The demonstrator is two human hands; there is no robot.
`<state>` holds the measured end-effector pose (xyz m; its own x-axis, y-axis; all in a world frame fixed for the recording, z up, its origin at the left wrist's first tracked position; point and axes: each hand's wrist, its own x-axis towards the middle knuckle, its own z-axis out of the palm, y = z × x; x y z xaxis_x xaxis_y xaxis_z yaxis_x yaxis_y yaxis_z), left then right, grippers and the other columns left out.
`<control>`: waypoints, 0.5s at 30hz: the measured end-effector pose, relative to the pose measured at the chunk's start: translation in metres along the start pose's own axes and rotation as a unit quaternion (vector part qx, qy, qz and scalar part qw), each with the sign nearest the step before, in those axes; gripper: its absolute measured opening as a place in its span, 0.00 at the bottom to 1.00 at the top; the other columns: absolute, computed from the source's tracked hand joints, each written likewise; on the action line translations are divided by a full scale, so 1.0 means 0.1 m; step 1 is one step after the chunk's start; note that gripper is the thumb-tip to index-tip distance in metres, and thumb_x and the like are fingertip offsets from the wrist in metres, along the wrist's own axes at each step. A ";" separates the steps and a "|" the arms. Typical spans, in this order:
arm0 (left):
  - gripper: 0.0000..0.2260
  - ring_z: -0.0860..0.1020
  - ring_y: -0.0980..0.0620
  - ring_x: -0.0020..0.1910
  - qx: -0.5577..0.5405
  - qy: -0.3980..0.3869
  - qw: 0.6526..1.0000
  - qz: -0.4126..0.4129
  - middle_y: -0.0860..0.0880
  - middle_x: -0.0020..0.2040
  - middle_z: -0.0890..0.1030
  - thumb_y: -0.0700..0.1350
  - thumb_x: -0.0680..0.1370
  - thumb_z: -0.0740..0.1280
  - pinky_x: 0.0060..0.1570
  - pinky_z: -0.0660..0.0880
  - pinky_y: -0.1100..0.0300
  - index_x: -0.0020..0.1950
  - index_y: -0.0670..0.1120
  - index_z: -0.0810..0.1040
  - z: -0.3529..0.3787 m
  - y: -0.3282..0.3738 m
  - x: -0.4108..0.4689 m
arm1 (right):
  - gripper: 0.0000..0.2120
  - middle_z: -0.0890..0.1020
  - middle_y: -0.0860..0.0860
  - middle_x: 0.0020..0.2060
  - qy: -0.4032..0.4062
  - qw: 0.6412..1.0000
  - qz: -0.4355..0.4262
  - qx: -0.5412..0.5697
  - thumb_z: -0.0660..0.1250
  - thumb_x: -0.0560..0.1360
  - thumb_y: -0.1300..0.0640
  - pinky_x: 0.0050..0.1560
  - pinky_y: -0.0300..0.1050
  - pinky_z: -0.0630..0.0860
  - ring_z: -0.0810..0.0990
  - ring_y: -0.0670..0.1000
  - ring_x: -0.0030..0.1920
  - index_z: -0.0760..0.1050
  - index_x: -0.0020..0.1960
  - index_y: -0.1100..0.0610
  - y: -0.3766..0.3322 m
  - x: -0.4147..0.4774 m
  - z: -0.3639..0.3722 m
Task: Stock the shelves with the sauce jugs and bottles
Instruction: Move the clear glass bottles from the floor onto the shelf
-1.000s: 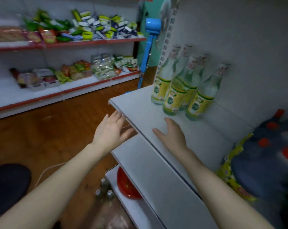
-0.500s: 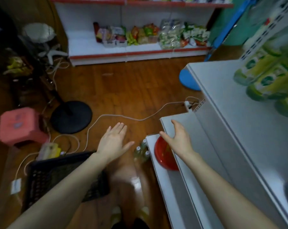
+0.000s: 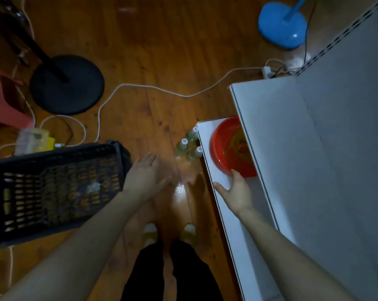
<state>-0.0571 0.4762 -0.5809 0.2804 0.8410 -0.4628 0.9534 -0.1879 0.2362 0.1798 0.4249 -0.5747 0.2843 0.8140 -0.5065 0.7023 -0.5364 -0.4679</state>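
Note:
Three clear bottles with white caps (image 3: pixel 188 147) stand upright on the wooden floor, against the front corner of the lowest white shelf (image 3: pixel 224 198). My left hand (image 3: pixel 146 175) hangs open just left of and below them, fingers spread, holding nothing. My right hand (image 3: pixel 235 191) is open over the lowest shelf, fingertips near the rim of a red bowl (image 3: pixel 230 148). The wider grey shelf (image 3: pixel 314 148) above covers the back of the lower one.
A black plastic crate (image 3: pixel 53 190) lies on the floor at left. A black fan base (image 3: pixel 67 84), a pink stool (image 3: pixel 3 101), a blue fan base (image 3: pixel 282 25) and a white cable (image 3: pixel 153 89) lie across the wooden floor. My feet are below the bottles.
The view has tilted down from the shelf with green-labelled bottles to the floor. Both hands have dropped lower, toward the bottles on the floor and the lowest shelf.

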 end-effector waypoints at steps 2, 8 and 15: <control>0.33 0.53 0.49 0.75 -0.003 0.008 1.000 -0.006 0.44 0.76 0.56 0.60 0.78 0.56 0.73 0.47 0.53 0.75 0.41 0.55 0.43 -0.06 0.27 | 0.35 0.67 0.59 0.70 -0.005 1.000 0.008 -0.007 0.70 0.72 0.52 0.68 0.43 0.60 0.64 0.56 0.71 0.59 0.72 0.63 0.28 0.29 0.32; 0.33 0.53 0.49 0.75 -0.027 0.020 0.999 -0.033 0.44 0.76 0.57 0.59 0.78 0.57 0.73 0.47 0.53 0.75 0.41 0.54 1.79 -0.31 1.21 | 0.39 0.64 0.58 0.72 -0.008 1.000 0.001 -0.012 0.69 0.72 0.47 0.69 0.48 0.62 0.62 0.56 0.72 0.56 0.73 0.62 0.96 1.33 1.35; 0.36 0.54 0.48 0.75 -0.090 0.092 0.991 -0.022 0.42 0.75 0.58 0.58 0.76 0.62 0.73 0.47 0.52 0.75 0.39 0.52 2.96 -0.49 2.51 | 0.45 0.62 0.57 0.73 0.052 0.997 -0.058 0.030 0.73 0.68 0.46 0.70 0.49 0.60 0.60 0.55 0.73 0.52 0.74 0.61 1.41 2.45 2.32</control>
<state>-0.0008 0.5468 -0.9614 0.1979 0.9279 -0.3161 0.9245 -0.0695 0.3747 0.1969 0.4970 -0.9329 0.2716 0.8880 -0.3710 0.6942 -0.4478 -0.5635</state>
